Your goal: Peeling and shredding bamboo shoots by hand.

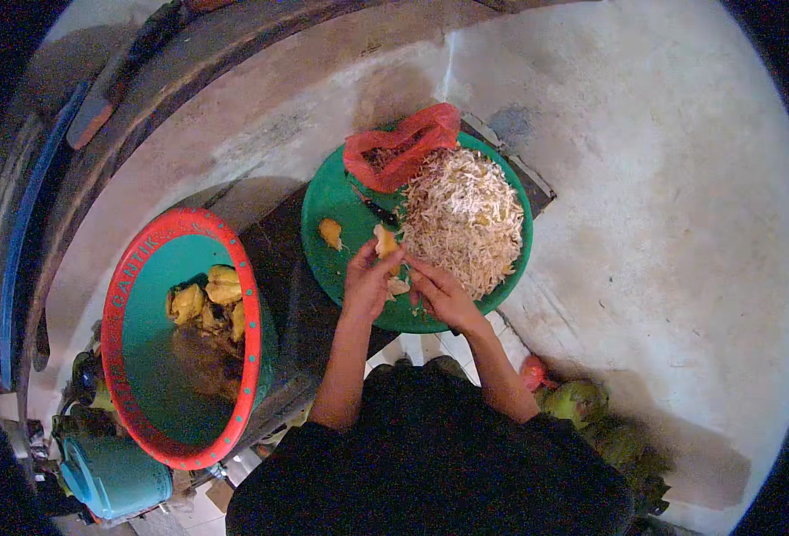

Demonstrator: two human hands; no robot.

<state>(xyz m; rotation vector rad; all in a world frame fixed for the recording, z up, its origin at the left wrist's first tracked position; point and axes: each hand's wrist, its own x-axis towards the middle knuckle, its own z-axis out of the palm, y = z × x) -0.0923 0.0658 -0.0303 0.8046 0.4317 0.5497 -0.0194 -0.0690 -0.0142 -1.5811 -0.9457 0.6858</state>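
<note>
My left hand (pixel 366 281) holds up a yellow-skinned piece of cooked meat (pixel 386 240), probably chicken, over a round green tray (pixel 314 254). Beside it, my right hand (pixel 444 295) pinches at the lower end of the same piece with its fingertips. A large heap of pale shredded meat (pixel 464 214) covers the tray's right side. Another yellow piece (pixel 330 233) lies at the left, and a pale scrap (pixel 397 287) sits under my hands. Behind them a black-handled knife (pixel 375 206) rests near an open red plastic bag (pixel 401 144) with dark contents.
To the left stands a green basin (pixel 146 288) with a red rim, holding several yellow meat pieces (pixel 223 285) and darker scraps. A dark table (pixel 270 268) carries the tray. A turquoise lidded container (pixel 120 476) is at lower left; green coconuts (pixel 575 402) are at lower right.
</note>
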